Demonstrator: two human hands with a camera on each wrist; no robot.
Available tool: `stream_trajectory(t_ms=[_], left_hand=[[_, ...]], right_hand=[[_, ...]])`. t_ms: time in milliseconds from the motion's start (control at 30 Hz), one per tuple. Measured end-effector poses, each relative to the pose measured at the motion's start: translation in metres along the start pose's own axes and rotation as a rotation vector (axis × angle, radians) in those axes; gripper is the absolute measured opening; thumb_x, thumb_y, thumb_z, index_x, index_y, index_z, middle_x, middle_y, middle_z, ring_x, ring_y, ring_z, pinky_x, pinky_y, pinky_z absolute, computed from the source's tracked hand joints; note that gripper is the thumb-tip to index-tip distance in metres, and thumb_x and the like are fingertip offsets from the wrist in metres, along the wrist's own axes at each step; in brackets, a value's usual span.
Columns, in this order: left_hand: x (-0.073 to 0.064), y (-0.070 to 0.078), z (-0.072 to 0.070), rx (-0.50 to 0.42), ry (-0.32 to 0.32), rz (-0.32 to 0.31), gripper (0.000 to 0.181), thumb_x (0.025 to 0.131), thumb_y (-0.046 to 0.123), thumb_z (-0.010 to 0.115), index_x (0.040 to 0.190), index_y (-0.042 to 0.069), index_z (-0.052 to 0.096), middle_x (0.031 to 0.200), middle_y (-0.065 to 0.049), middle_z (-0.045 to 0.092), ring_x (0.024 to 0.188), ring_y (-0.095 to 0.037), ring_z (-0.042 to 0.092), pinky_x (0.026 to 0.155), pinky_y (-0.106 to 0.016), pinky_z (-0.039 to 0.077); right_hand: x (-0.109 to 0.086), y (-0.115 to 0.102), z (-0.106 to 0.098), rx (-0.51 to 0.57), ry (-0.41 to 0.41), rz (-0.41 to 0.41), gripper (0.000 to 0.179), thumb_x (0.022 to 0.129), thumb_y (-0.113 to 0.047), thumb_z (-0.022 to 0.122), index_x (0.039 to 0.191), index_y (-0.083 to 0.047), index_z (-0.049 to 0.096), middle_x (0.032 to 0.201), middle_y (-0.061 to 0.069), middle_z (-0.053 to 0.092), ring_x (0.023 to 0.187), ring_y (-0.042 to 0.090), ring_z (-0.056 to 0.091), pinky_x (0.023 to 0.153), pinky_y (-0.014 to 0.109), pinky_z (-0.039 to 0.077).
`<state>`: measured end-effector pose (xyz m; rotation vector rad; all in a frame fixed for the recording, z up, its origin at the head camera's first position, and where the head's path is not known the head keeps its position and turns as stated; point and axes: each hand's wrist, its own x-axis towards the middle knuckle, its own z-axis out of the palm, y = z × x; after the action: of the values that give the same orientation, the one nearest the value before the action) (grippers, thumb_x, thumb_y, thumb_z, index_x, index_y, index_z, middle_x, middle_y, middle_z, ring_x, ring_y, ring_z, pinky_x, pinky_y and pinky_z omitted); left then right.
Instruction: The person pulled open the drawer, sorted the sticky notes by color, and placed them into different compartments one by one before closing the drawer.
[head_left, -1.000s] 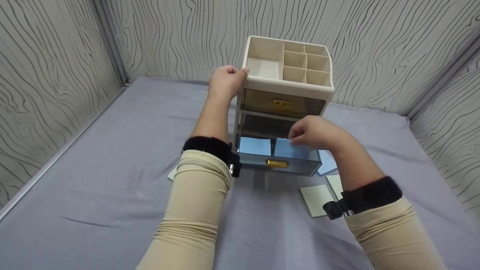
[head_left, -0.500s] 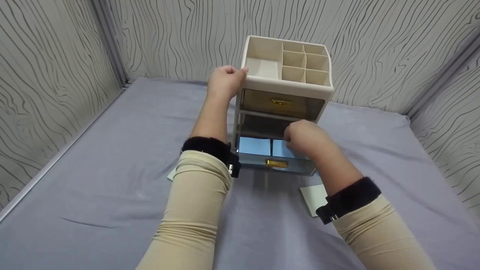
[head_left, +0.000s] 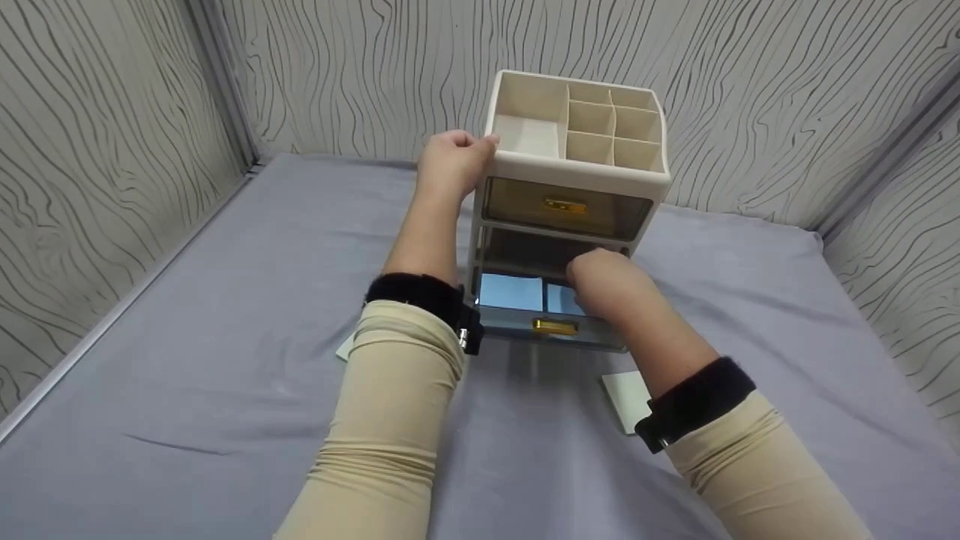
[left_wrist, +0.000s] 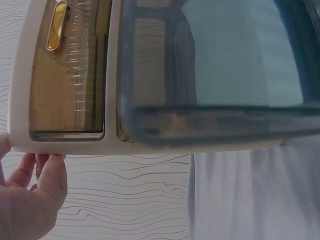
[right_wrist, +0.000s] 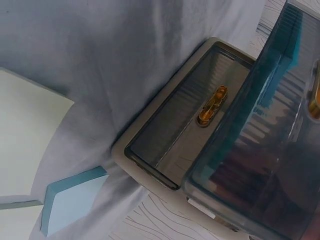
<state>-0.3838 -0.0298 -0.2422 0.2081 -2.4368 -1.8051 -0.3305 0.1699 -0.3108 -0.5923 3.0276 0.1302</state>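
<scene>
A cream desk organizer stands on the cloth, its clear middle drawer pulled out. At the upper left edge of the organizer my left hand grips, thumb at the rim; in the left wrist view the fingers press against its side. Two light blue sticky note pads lie side by side in the drawer: the left pad and the right pad. My right hand reaches down into the drawer over the right pad, covering part of it. Its fingertips are hidden, so I cannot tell whether they pinch the pad.
Pale green note pads lie on the cloth, one near the right forearm and another beside the left sleeve. The right wrist view shows a blue pad on the cloth too. The top drawer and bottom drawer are closed.
My right hand has moved left and down into the drawer, and the right blue pad sits slightly lower. The left hand keeps its grip on the organizer.
</scene>
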Motion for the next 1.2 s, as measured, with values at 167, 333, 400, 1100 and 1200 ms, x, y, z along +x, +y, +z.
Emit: stream_trajectory(t_ms=[167, 333, 400, 1100, 1200], left_hand=[[0.001, -0.001, 0.000, -0.007, 0.007, 0.002, 0.028, 0.089, 0.037, 0.057, 0.077, 0.011, 0.057, 0.087, -0.002, 0.055, 0.080, -0.015, 0.050, 0.065, -0.024, 0.042], [0.002, -0.001, -0.002, -0.007, 0.004, -0.004, 0.028, 0.089, 0.038, 0.057, 0.079, 0.011, 0.058, 0.090, -0.002, 0.055, 0.083, -0.015, 0.051, 0.068, -0.026, 0.043], [0.002, -0.001, -0.003, -0.003, 0.000, -0.006, 0.028, 0.089, 0.038, 0.056, 0.081, 0.011, 0.058, 0.092, -0.003, 0.056, 0.084, -0.016, 0.051, 0.069, -0.026, 0.044], [0.001, -0.001, -0.003, -0.034, -0.008, -0.003, 0.028, 0.088, 0.036, 0.058, 0.077, 0.011, 0.056, 0.091, -0.002, 0.055, 0.079, -0.014, 0.049, 0.065, -0.023, 0.042], [0.001, -0.001, -0.002, -0.021, 0.000, -0.003, 0.028, 0.088, 0.037, 0.058, 0.077, 0.011, 0.056, 0.090, -0.002, 0.055, 0.079, -0.014, 0.049, 0.065, -0.023, 0.042]], right_hand=[[-0.001, 0.005, -0.001, 0.081, 0.042, 0.006, 0.003, 0.080, -0.008, 0.064, 0.081, -0.005, 0.064, 0.074, 0.006, 0.060, 0.068, 0.022, 0.051, 0.064, 0.040, 0.044], [-0.004, 0.017, -0.002, 0.208, 0.243, -0.004, 0.009, 0.084, -0.013, 0.065, 0.079, -0.005, 0.064, 0.076, 0.008, 0.061, 0.073, 0.024, 0.054, 0.069, 0.041, 0.044], [-0.006, 0.025, -0.001, 0.300, 0.357, 0.009, 0.011, 0.085, -0.014, 0.063, 0.080, -0.004, 0.065, 0.078, 0.009, 0.062, 0.075, 0.025, 0.054, 0.070, 0.041, 0.044], [-0.029, 0.116, 0.062, 0.423, 0.093, 0.395, 0.047, 0.087, -0.027, 0.057, 0.108, 0.015, 0.054, 0.106, 0.033, 0.056, 0.100, 0.047, 0.051, 0.084, 0.053, 0.042], [-0.028, 0.115, 0.070, 0.434, 0.016, 0.408, 0.052, 0.084, -0.032, 0.061, 0.103, 0.016, 0.055, 0.100, 0.031, 0.057, 0.091, 0.043, 0.055, 0.081, 0.051, 0.044]])
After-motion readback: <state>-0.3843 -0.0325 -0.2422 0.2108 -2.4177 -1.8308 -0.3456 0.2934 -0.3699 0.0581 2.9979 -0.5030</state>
